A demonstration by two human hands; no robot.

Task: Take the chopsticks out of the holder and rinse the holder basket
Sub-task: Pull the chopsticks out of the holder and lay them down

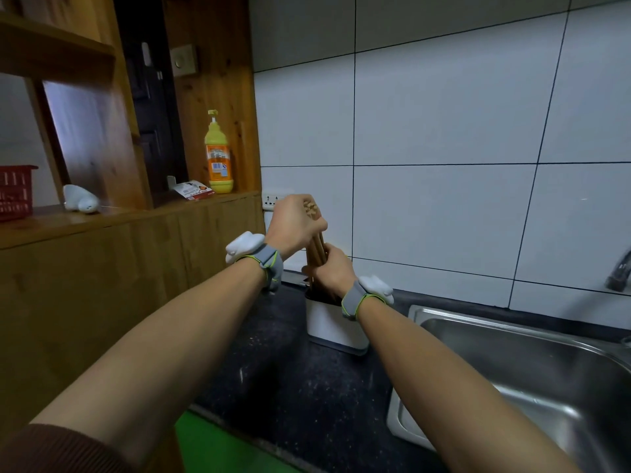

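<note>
Near the middle of the frame the left hand [294, 221] is curled tight round the top of a bundle of wooden chopsticks [316, 249], whose ends show above the fist. Just below, the right hand [330, 268] wraps its fingers round the same bundle at the holder's mouth. Both forearms reach up from the lower frame, wrists banded. The white holder [333, 327] stands upright on the dark counter [293, 377], just left of the steel sink [532, 377].

Both hands [296, 222] around chopsticks [316, 247]
</note>
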